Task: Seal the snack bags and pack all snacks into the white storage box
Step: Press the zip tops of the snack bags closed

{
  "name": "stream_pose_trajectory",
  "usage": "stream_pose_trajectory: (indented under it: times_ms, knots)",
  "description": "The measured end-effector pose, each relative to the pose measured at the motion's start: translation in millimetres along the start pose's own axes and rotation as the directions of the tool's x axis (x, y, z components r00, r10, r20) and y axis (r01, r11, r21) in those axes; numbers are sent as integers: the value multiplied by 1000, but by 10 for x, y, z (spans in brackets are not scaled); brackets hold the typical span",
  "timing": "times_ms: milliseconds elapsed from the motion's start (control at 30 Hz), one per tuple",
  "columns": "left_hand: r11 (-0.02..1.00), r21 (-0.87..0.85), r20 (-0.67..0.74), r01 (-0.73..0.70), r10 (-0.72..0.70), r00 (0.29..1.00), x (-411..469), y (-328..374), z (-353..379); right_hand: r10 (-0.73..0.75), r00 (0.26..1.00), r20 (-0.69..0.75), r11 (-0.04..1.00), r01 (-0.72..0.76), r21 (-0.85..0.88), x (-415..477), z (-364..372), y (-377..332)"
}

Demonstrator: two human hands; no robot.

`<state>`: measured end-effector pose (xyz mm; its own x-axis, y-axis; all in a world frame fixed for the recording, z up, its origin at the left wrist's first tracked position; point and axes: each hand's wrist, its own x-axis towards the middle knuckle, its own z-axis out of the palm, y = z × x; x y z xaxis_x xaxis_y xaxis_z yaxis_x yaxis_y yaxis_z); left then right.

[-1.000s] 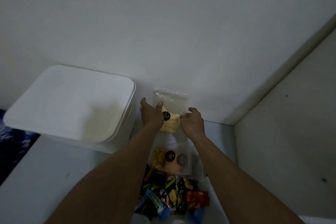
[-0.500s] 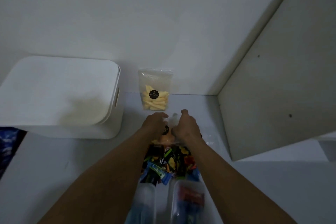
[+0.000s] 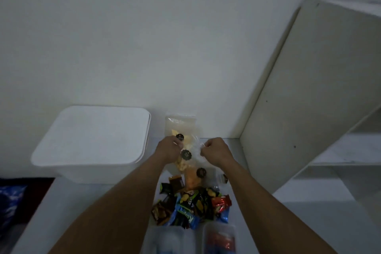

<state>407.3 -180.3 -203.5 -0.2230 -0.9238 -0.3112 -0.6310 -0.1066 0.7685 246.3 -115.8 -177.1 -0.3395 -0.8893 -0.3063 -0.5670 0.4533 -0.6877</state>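
My left hand (image 3: 168,149) and my right hand (image 3: 216,151) pinch the top corners of a clear snack bag (image 3: 186,156) with a black round sticker and pale yellow pieces inside, lifted off the white table (image 3: 61,212). Behind it a second clear bag of yellow sticks (image 3: 181,125) leans upright against the wall. An orange snack bag (image 3: 192,179) lies flat just below my hands. The white storage box (image 3: 92,142) stands at the left with its lid on.
A pile of several small wrapped snacks (image 3: 191,206) lies near me, with two clear plastic tubs (image 3: 219,237) at the bottom edge. An open cabinet door (image 3: 305,97) stands at the right, shelves behind it. A dark blue cloth (image 3: 10,202) is at the far left.
Both hands let go of the bag of yellow sticks, now leaning on the wall, came back to the pile and lifted another clear bag by its top.
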Motion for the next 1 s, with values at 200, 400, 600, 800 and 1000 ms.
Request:
stream_pose_trajectory:
  times_ms: [200, 400, 600, 800, 1000]
  knots:
    - [991, -95, -8, -90, 89, 996, -472, 522, -661, -191, 976, -101, 961, 207, 185, -403, -466, -680]
    - [922, -327, -49, -208, 203, 978, -929, 960, -1173, -311, 935, -172, 901, 348, 259, -794, -929, -1238]
    - [826, -472, -144, -309, 273, 951, -1212, 1326, -1540, -404, 880, -252, 824, 469, 317, -1081, -1242, -1599]
    - [780, -497, -171, -380, 341, 924, -1424, 1625, -1756, -465, 851, -245, 777, 525, 348, -1207, -1460, -1839]
    - [761, -487, -203, -428, 378, 903, -1553, 1850, -1805, -496, 839, -222, 775, 543, 322, -1318, -1683, -1908]
